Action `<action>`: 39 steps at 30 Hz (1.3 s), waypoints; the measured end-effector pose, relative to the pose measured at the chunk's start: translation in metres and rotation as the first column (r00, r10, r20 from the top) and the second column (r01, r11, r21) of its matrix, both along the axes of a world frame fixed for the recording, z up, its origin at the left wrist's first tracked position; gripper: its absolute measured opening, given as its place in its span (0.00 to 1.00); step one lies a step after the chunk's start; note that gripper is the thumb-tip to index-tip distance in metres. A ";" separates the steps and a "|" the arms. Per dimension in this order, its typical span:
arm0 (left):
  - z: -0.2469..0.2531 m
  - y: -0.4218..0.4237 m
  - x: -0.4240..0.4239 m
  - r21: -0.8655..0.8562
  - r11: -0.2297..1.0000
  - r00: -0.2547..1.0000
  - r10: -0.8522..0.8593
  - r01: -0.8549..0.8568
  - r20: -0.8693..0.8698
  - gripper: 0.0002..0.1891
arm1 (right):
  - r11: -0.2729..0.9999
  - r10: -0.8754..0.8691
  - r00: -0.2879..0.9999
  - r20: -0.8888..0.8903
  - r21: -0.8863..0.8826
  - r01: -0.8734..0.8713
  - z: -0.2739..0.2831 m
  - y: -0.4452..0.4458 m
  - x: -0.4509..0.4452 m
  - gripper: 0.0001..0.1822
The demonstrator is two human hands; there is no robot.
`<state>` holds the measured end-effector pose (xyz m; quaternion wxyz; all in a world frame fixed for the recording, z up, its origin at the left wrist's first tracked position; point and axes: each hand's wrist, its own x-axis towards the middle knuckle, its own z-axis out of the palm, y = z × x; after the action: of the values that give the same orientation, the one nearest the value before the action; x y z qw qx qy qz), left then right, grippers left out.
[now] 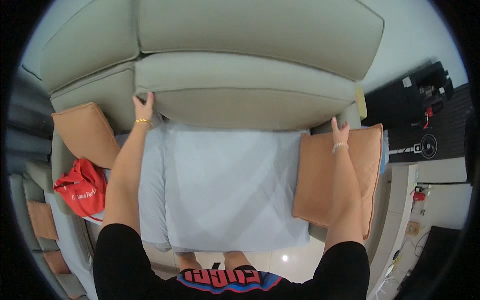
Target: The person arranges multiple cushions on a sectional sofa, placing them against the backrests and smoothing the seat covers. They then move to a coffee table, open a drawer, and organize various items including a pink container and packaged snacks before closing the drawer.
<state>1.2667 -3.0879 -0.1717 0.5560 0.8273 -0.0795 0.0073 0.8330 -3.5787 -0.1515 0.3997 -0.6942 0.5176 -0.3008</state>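
My left hand (144,107), with a gold bangle at the wrist, touches the lower left corner of a green-grey sofa back cushion (247,105); its thumb and fingers are spread at the edge. On the other side, my right hand (340,129), wearing a beaded bracelet, is at the cushion's lower right end, above an orange-brown pillow (315,180). Whether its fingers grip the cushion cannot be told. The cushion's underside shows, tilted up. Before me a pale blue-grey sheet (228,187) covers the seat, with its rumpled edge at the left.
Another orange-brown pillow (88,133) and a red fabric bag (84,189) lie at the left. A fan (428,146) and a long white cabinet (393,210) stand at the right. Tiled floor (277,258) shows near my legs.
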 end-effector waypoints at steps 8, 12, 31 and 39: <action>-0.004 -0.050 0.004 -0.133 0.949 0.945 0.304 -0.287 0.124 0.48 | 0.998 0.024 0.946 0.325 -0.063 -0.003 -0.019 -0.066 0.026 0.54; 0.015 -0.051 0.000 0.067 0.934 0.935 0.354 -0.351 -0.021 0.48 | 0.998 0.060 0.902 0.427 0.006 -0.070 -0.009 -0.076 0.048 0.51; 0.023 -0.050 0.022 0.349 0.797 0.790 0.241 -0.493 0.564 0.44 | 0.538 -0.207 0.966 -0.155 -0.843 -0.020 0.032 -0.023 0.074 0.33; 0.071 -0.116 -0.035 0.758 0.622 0.541 -0.577 -0.194 0.612 0.49 | 0.189 0.155 0.787 -0.598 -0.764 -0.617 0.037 0.039 0.181 0.41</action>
<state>1.2313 -3.2040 -0.1003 0.0491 0.8577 -0.4240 0.2866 1.0145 -3.5398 -0.1150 -0.1311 -0.9435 0.1100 -0.2836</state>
